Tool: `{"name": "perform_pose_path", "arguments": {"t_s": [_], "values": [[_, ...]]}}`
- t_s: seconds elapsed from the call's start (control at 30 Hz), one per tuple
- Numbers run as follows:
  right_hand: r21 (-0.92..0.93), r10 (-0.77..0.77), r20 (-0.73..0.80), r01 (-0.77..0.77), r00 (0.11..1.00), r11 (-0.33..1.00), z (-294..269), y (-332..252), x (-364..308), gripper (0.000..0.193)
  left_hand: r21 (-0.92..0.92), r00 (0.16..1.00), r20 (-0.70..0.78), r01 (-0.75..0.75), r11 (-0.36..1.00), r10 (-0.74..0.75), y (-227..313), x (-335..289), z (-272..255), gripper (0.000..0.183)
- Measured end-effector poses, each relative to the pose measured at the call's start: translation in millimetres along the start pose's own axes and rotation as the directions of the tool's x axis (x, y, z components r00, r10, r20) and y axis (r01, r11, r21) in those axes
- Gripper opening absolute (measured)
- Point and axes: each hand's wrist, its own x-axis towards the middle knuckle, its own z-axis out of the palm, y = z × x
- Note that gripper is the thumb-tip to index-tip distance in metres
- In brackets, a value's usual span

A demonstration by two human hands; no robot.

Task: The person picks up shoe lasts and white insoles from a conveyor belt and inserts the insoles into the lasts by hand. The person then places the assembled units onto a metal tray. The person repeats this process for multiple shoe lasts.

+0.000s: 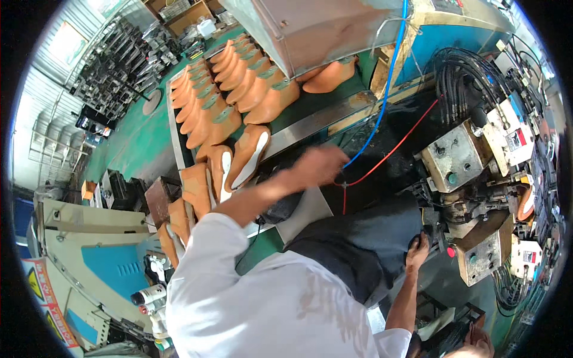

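Observation:
My left hand (319,170) is smeared by motion beside the blue hose (382,113) and the red hose (397,147), in front of the conveyor; whether it holds anything cannot be seen. Low on the right, my right hand (418,255) is at the edge of a machine (471,218), its fingers bent round a small dark part I cannot make out. Orange-brown shoe lasts (273,102) stand in rows on the conveyor to the far left. Nearer me, some lasts with white soles (250,156) lie tilted on their sides.
A metal housing (322,36) covers part of the conveyor. Control boxes (456,156) with buttons and bundled black hoses (456,77) crowd the right. A beige and blue cabinet (89,250) stands at left. Another person's part (477,343) shows at the lower right.

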Motion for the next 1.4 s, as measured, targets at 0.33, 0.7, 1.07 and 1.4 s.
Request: {"name": "perform_pose_path", "arguments": {"t_s": [0.33,0.7,1.07,1.4], "values": [[-0.031,-0.028,-0.013,0.027,1.0,0.999,-7,-3,-8,0.044,-0.207,0.839,0.421,-0.281,0.937,0.345,108,-9,287,0.014],[-0.108,-0.147,-0.045,0.142,0.988,0.984,7,-14,12,0.039,-0.271,0.907,0.359,-0.126,0.954,0.222,89,-11,283,0.016],[-0.077,-0.037,0.078,0.043,0.996,0.996,3,-21,12,0.042,-0.282,0.925,0.305,-0.14,0.949,0.227,90,-18,275,0.017],[-0.167,0.03,0.016,-0.027,0.999,0.986,-3,-75,19,0.031,-0.272,0.86,0.43,-0.168,0.948,0.275,73,-29,238,0.026]]}}
